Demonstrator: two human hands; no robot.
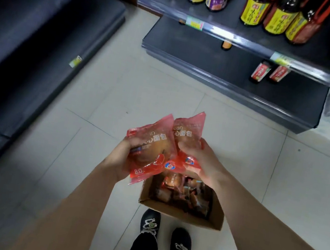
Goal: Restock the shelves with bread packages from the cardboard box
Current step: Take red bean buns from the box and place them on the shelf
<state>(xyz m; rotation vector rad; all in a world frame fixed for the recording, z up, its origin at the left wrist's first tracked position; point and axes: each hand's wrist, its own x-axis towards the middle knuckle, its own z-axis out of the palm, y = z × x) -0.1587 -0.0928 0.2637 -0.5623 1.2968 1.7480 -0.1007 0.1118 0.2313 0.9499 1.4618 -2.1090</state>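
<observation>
Two red bread packages are held up above the cardboard box (213, 214), which stands on the floor by my feet with several more packages inside. My left hand (122, 157) grips the left bread package (151, 151) from its left side. The right bread package (188, 138) overlaps it slightly and is gripped by my right hand (199, 159), fingers curled over its front. Both packages show white printed characters and a round blue-and-red logo.
A dark grey shelf unit (222, 75) stands ahead on the right, with bottles of sauce (271, 16) on its upper level and two small bottles (270, 72) on the bottom level. Another dark shelf unit (30, 48) runs along the left. Pale floor tiles (121, 95) lie between.
</observation>
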